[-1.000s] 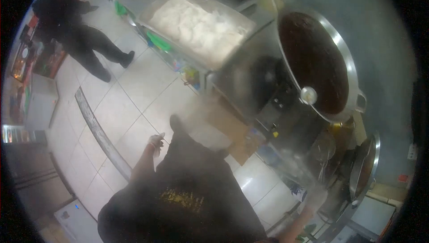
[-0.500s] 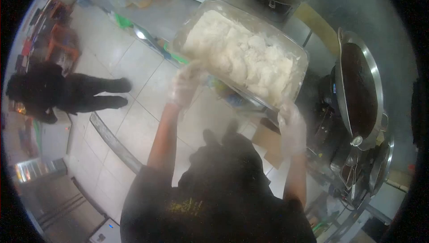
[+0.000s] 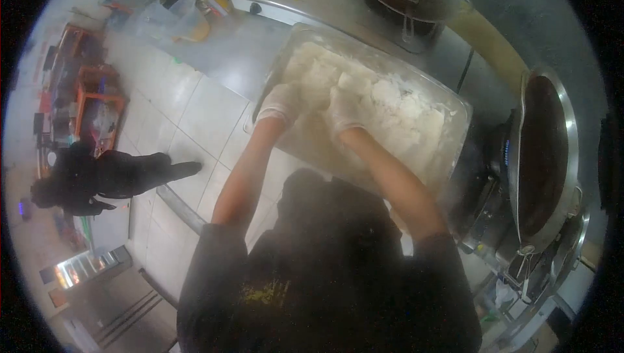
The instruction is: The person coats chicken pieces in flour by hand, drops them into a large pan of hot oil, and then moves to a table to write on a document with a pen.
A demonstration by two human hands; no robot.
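Left hand (image 3: 281, 101) at left end of tray (image 3: 460, 132), right hand (image 3: 344, 111) in powder (image 3: 400, 103); fingers hidden, I cannot tell opening or hold; powder looks soft, crumbly; best cupped beneath.

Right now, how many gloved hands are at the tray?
2: the left hand at the left end of the tray, and the right hand farther right, nearer the middle of the white powder. No other hand shows there.

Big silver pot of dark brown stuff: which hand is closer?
Right. The gloved right hand, at the white powder, is left of the pot, apart from it; the gloved left hand is farther left.
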